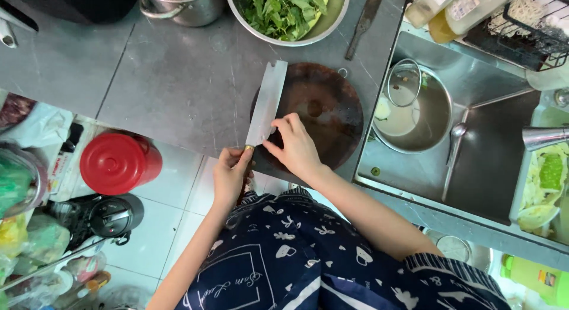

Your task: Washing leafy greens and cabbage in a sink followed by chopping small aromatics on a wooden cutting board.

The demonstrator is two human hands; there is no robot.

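Cleaver (267,102) lies flat across the left edge of the bare round chopping board (314,111) — left hand (230,176) fingers closed on its handle, right hand (296,147) fingertips pressing the blade; nothing cut yet, greens (284,10) wait in their bowl.

Cleaver (267,101) flat on round cutting board (329,117)

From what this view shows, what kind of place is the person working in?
Most likely a home kitchen. A round wooden chopping board lies on a grey counter, a steel sink holds a pot, and a bowl of leafy greens stands nearby.
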